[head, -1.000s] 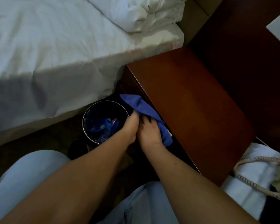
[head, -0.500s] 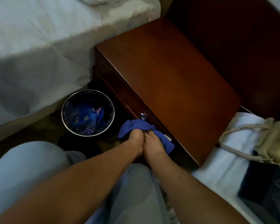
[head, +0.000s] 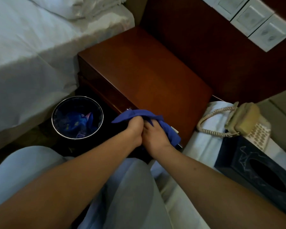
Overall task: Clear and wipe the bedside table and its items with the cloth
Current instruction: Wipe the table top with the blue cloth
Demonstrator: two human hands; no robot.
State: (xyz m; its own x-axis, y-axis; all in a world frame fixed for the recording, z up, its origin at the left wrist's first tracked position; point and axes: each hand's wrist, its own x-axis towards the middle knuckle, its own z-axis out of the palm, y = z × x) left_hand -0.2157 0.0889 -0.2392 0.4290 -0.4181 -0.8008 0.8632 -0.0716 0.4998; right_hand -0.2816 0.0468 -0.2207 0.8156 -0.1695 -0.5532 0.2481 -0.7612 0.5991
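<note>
Hands meet at the front edge of the bedside table [head: 144, 71]: left hand [head: 134, 129] and right hand [head: 155, 138] both grip the crumpled blue cloth [head: 168, 131] bunched between them. Beyond lies the smooth, glossy reddish wooden top; left, a round metal-rimmed bin [head: 77, 117].

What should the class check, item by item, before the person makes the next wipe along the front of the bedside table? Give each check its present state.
1. Cloth held by both hands, left hand and right hand: ok.
2. Top of bedside table free of items: ok.
3. Telephone moved off the table, onto the white bedding at right: ok.
4. Tissue box off the table: ok.
5. Waste bin clear of the hands' path: ok.
6. Drawer front already wiped: cannot tell.
</note>
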